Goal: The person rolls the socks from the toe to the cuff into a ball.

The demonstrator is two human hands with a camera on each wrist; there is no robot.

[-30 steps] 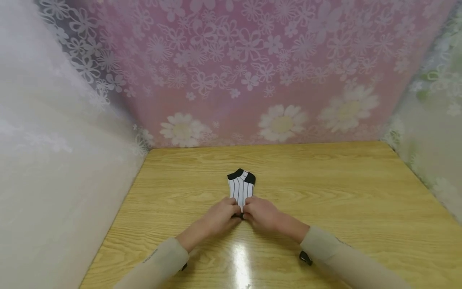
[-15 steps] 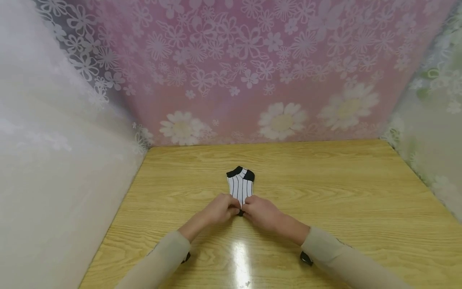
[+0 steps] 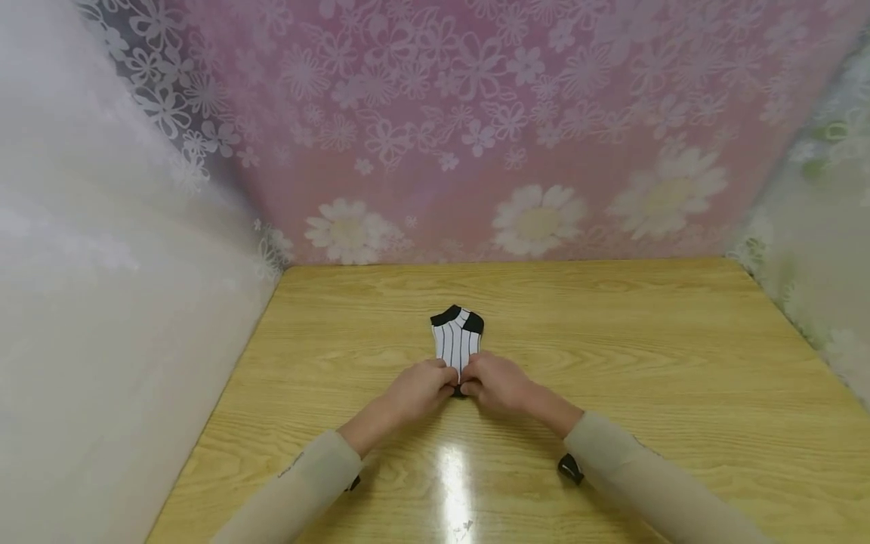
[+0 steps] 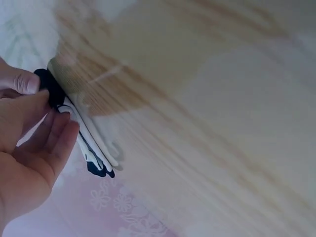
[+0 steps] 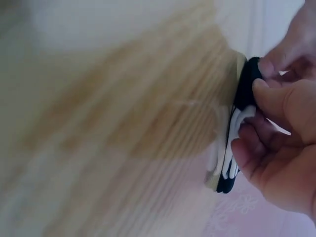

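Note:
A white sock with thin black stripes and black trim (image 3: 458, 338) lies folded flat on the wooden table (image 3: 646, 363), its black end pointing away from me. My left hand (image 3: 424, 385) and right hand (image 3: 495, 384) meet at its near end and both pinch the black near edge. In the left wrist view the left fingers (image 4: 47, 136) lie on the sock (image 4: 94, 143) with the thumb at the black edge. From the right wrist, the right fingers (image 5: 266, 106) curl round the black end of the sock (image 5: 232, 148). Both forearms wear beige sleeves.
A pink flowered curtain (image 3: 476, 128) closes the back of the table. A white lace curtain (image 3: 102, 264) hangs along the left side and a greenish one (image 3: 816, 211) along the right. Bare wood lies on both sides of the sock.
Both hands and the sock have shifted slightly away from me, with the grip on the near end unchanged. The head view has tilted a little.

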